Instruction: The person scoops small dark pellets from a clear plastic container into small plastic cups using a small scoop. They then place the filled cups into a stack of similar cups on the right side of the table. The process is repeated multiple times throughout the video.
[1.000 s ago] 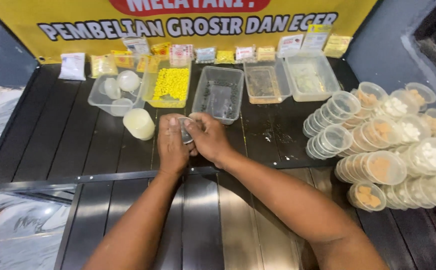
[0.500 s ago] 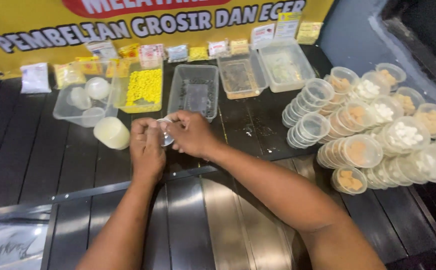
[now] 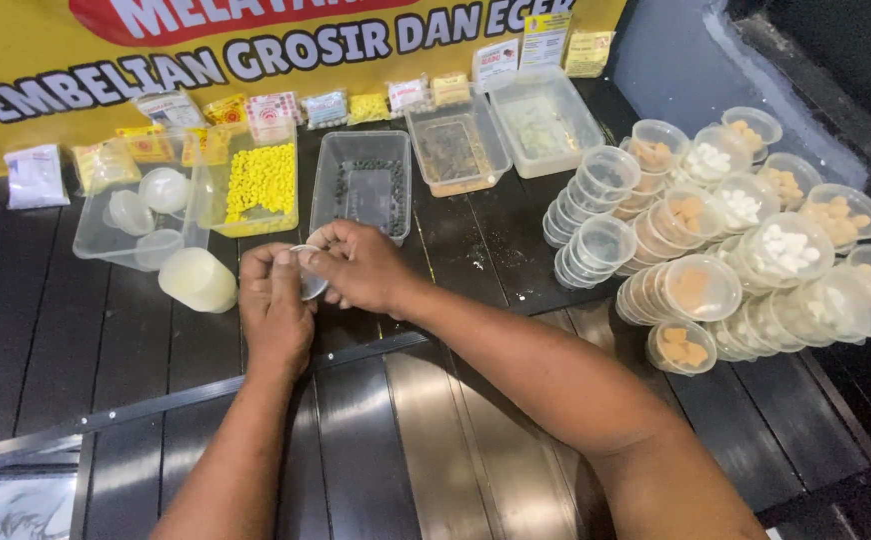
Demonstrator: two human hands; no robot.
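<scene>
Hands together: left hand (image 3: pixel 274 305) and right hand (image 3: pixel 364 268) both pinch a clear cup (image 3: pixel 309 272), just before the dark-bead tub (image 3: pixel 363 185).

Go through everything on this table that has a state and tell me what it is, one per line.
Small clear plastic cup: held by both hands, left hand and right hand.
Tray of yellow pellets: open, filled.
Clear rectangular tub: open, nearly empty.
Stacked lidded cups: closed, filled.
Stack of white lids: lying sideways.

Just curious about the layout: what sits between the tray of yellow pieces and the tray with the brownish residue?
In the head view, a clear rectangular tray of dark pellets sits between the yellow-piece tray and the brownish tray, just beyond both hands.
</scene>
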